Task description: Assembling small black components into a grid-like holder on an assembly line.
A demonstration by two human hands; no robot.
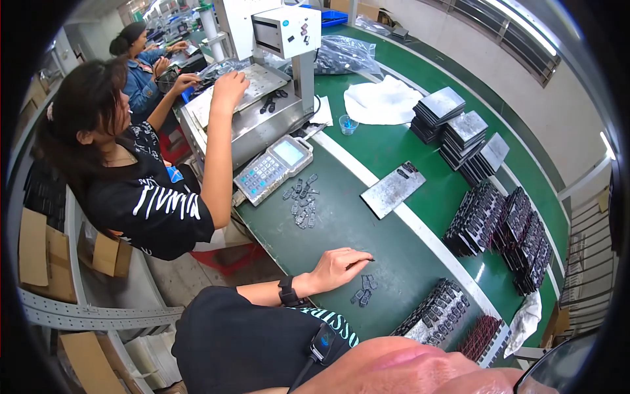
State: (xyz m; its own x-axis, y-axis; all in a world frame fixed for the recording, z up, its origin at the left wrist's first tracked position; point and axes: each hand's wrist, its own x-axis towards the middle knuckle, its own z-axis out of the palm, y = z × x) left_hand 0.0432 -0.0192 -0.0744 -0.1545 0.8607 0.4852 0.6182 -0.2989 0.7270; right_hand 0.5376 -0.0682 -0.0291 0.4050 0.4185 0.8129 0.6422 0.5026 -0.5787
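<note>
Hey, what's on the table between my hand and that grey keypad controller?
In the head view, a loose scatter of small dark parts lies between the hand and the keypad controller; the rest is bare green table.

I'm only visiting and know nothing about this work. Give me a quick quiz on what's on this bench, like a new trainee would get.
1. True or false: the left hand lies on the green table, with small dark parts close beside it.
2. What does the neighbouring person's raised hand touch? A: a plastic cup. B: the machine's grey plate. C: a keypad controller.
3. How many stacks of grey trays stand just beyond the white cloth?

Key: 1 true; 2 B; 3 three.
</note>
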